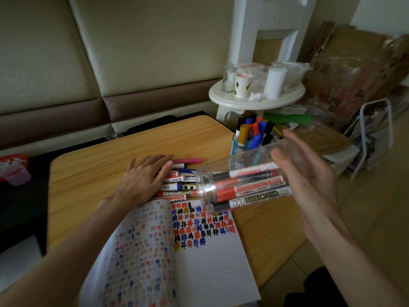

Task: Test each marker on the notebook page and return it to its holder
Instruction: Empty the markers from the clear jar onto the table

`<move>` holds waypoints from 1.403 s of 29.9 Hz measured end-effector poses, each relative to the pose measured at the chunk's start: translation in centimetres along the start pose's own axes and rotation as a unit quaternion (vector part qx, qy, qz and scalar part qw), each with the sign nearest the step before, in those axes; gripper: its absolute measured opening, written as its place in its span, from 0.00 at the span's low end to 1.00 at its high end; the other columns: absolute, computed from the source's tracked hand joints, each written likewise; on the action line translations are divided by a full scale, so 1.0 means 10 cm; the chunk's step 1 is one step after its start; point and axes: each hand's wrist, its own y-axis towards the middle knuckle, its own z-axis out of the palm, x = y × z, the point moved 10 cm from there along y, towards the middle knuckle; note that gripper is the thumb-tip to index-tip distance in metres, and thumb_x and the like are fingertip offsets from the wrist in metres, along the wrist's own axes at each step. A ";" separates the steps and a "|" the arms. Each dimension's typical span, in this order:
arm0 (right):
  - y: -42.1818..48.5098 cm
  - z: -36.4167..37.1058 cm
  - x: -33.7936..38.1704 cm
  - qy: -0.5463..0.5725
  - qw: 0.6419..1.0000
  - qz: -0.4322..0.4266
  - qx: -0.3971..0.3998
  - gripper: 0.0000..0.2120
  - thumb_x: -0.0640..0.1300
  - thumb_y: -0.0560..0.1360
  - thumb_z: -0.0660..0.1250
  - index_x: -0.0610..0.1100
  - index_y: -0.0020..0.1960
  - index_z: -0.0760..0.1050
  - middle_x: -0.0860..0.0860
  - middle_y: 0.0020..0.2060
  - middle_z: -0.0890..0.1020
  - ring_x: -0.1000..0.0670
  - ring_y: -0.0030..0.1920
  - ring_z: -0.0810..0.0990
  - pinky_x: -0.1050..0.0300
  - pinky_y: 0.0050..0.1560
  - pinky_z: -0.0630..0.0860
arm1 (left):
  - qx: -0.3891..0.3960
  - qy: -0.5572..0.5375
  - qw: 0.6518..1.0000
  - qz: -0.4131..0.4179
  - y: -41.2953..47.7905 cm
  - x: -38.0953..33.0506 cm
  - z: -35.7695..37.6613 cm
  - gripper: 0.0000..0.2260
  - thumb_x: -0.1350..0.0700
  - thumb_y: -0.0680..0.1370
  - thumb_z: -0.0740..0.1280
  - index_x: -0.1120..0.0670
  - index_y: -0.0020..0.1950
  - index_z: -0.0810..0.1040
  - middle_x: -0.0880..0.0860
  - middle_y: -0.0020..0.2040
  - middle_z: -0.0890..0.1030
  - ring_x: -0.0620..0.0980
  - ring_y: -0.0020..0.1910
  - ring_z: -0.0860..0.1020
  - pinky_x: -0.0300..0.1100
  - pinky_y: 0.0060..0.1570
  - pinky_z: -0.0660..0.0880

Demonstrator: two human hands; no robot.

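Tabletop [88,173] bears markers [181,193] under flat left hand [143,180] (right hand [309,176] holds jar [243,160]).

My left hand [143,180] lies palm down, fingers straight and close together, its bare forearm reaching in from the lower left. My right hand [309,173] is raised on edge, thumb in front and fingers behind, gripping the base end of a clear plastic jar [243,161].
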 end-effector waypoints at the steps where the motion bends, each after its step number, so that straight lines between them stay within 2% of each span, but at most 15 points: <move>1: 0.00 0.01 0.00 0.002 1.000 0.001 0.001 0.24 0.44 0.77 0.72 0.62 0.70 0.74 0.64 0.49 0.87 0.53 0.48 0.88 0.61 0.40 0.83 | -0.006 0.000 1.000 0.001 0.00 0.00 -0.02 0.36 0.28 0.78 0.35 0.39 0.80 0.61 0.46 0.78 0.67 0.48 0.79 0.61 0.64 0.78 0.49; 6: -0.02 0.07 0.07 0.008 1.000 -0.003 0.012 0.25 0.46 0.76 0.72 0.61 0.71 0.74 0.67 0.48 0.86 0.55 0.48 0.88 0.63 0.41 0.82 | -0.084 -0.034 0.996 0.026 -0.10 -0.17 -0.31 0.32 0.33 0.82 0.39 0.42 0.78 0.66 0.47 0.79 0.67 0.47 0.82 0.53 0.61 0.80 0.48; 8: -0.04 0.09 0.11 0.010 1.000 -0.011 0.011 0.25 0.47 0.74 0.72 0.61 0.70 0.75 0.65 0.51 0.86 0.54 0.50 0.88 0.64 0.42 0.82 | -0.123 -0.107 0.986 0.026 -0.22 -0.32 -0.48 0.30 0.35 0.84 0.41 0.45 0.76 0.71 0.48 0.76 0.70 0.45 0.79 0.61 0.58 0.77 0.59; 10: -0.05 0.10 0.14 0.018 1.000 -0.016 0.000 0.25 0.48 0.74 0.73 0.62 0.69 0.76 0.62 0.56 0.86 0.54 0.52 0.87 0.63 0.43 0.83 | -0.125 -0.232 0.965 0.010 -0.36 -0.49 -0.55 0.29 0.36 0.84 0.43 0.47 0.73 0.74 0.45 0.72 0.75 0.40 0.70 0.71 0.45 0.68 0.71; 12: -0.06 0.13 0.14 0.029 1.000 -0.010 -0.005 0.25 0.50 0.72 0.74 0.64 0.67 0.77 0.61 0.57 0.86 0.53 0.53 0.87 0.61 0.44 0.84 | -0.090 -0.377 0.922 -0.021 -0.52 -0.65 -0.48 0.31 0.34 0.83 0.42 0.46 0.72 0.75 0.42 0.69 0.77 0.35 0.66 0.75 0.35 0.61 0.68; 16: -0.06 0.20 0.13 0.069 0.997 0.006 -0.020 0.26 0.53 0.70 0.74 0.62 0.68 0.78 0.59 0.57 0.86 0.52 0.53 0.87 0.60 0.43 0.84 | -0.056 -0.530 0.842 -0.076 -0.77 -0.86 -0.31 0.29 0.29 0.80 0.42 0.38 0.73 0.70 0.37 0.65 0.78 0.38 0.64 0.78 0.48 0.66 0.71; 19: -0.09 0.30 0.15 0.097 0.995 0.006 -0.023 0.26 0.53 0.71 0.74 0.58 0.69 0.78 0.58 0.59 0.86 0.53 0.57 0.86 0.61 0.46 0.83 | -0.050 -0.616 0.782 -0.087 -0.85 -0.94 -0.34 0.31 0.28 0.77 0.46 0.36 0.76 0.66 0.42 0.71 0.76 0.47 0.67 0.78 0.61 0.67 0.73; 22: -0.13 0.45 0.15 0.107 0.994 -0.001 -0.015 0.23 0.51 0.72 0.74 0.58 0.68 0.79 0.57 0.62 0.84 0.57 0.59 0.84 0.64 0.47 0.82 | -0.065 -0.672 0.734 -0.074 -0.90 -1.02 -0.46 0.31 0.29 0.76 0.47 0.37 0.78 0.65 0.43 0.70 0.78 0.49 0.66 0.79 0.60 0.60 0.79; 25: -0.18 0.62 0.08 0.114 0.993 0.009 0.005 0.23 0.51 0.73 0.74 0.60 0.67 0.79 0.58 0.64 0.83 0.58 0.59 0.84 0.64 0.47 0.82 | -0.110 -0.670 0.730 -0.080 -0.95 -0.98 -0.52 0.28 0.32 0.79 0.47 0.38 0.78 0.63 0.41 0.63 0.82 0.47 0.61 0.82 0.49 0.49 0.84; 31: -0.19 0.78 0.01 0.084 0.996 0.012 0.013 0.23 0.56 0.70 0.74 0.66 0.64 0.79 0.58 0.69 0.79 0.55 0.64 0.82 0.55 0.53 0.84 | -0.127 -0.662 0.729 -0.118 -0.95 -0.79 -0.51 0.31 0.29 0.77 0.47 0.38 0.77 0.65 0.45 0.68 0.79 0.50 0.64 0.81 0.64 0.59 0.78; 34: -0.15 0.76 -0.02 0.088 0.996 0.029 0.001 0.26 0.58 0.69 0.74 0.64 0.66 0.78 0.61 0.65 0.82 0.55 0.62 0.83 0.55 0.53 0.84 | -0.106 -0.633 0.760 -0.102 -0.95 -0.79 -0.54 0.31 0.27 0.76 0.47 0.33 0.78 0.61 0.43 0.74 0.73 0.47 0.69 0.76 0.65 0.63 0.76; 37: -0.14 0.72 -0.03 0.094 0.995 0.039 -0.012 0.26 0.57 0.69 0.73 0.62 0.67 0.78 0.60 0.62 0.84 0.55 0.58 0.85 0.53 0.52 0.84 | -0.091 -0.590 0.798 -0.079 -0.96 -0.81 -0.59 0.37 0.19 0.69 0.55 0.26 0.77 0.56 0.42 0.80 0.63 0.47 0.76 0.68 0.67 0.69 0.69; 39: -0.13 0.70 -0.02 0.094 0.995 0.039 -0.019 0.22 0.53 0.74 0.72 0.61 0.67 0.79 0.59 0.60 0.85 0.54 0.55 0.87 0.57 0.46 0.84 | -0.082 -0.573 0.813 -0.060 -0.99 -0.82 -0.60 0.42 0.18 0.64 0.61 0.25 0.76 0.55 0.41 0.80 0.62 0.40 0.74 0.68 0.53 0.66 0.74; 41: -0.13 0.68 -0.01 0.101 0.994 0.040 -0.024 0.20 0.50 0.76 0.71 0.59 0.68 0.78 0.58 0.59 0.85 0.54 0.53 0.87 0.61 0.42 0.83 | -0.083 -0.577 0.812 -0.037 -1.02 -0.87 -0.64 0.46 0.20 0.62 0.66 0.27 0.77 0.54 0.37 0.74 0.67 0.30 0.64 0.74 0.32 0.51 0.78; 42: -0.13 0.68 -0.02 0.102 0.994 0.041 -0.025 0.21 0.50 0.76 0.72 0.59 0.68 0.78 0.57 0.59 0.85 0.54 0.54 0.87 0.62 0.42 0.83 | -0.089 -0.578 0.811 -0.028 -1.03 -0.88 -0.67 0.47 0.22 0.62 0.68 0.28 0.78 0.54 0.34 0.72 0.67 0.27 0.62 0.75 0.27 0.47 0.77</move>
